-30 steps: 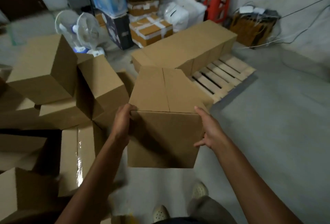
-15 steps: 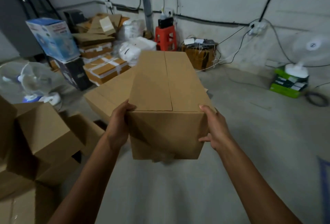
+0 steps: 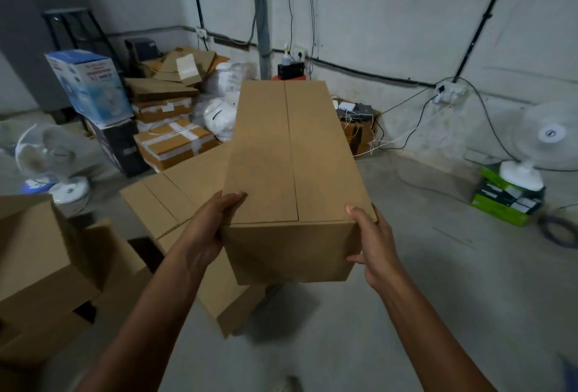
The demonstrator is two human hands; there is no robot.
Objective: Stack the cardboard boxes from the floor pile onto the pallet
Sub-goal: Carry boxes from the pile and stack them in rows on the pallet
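Cartons (image 3: 175,197) lie below the box (image 3: 291,157) gripped by left hand (image 3: 203,235) and right hand (image 3: 372,241).

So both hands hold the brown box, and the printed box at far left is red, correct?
No: the head view shows the printed box is blue, not red. The left hand and right hand do hold the brown box.

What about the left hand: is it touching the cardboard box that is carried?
Touching. The head view shows the left hand gripping the cardboard box at its near left corner, thumb lying on the top face.
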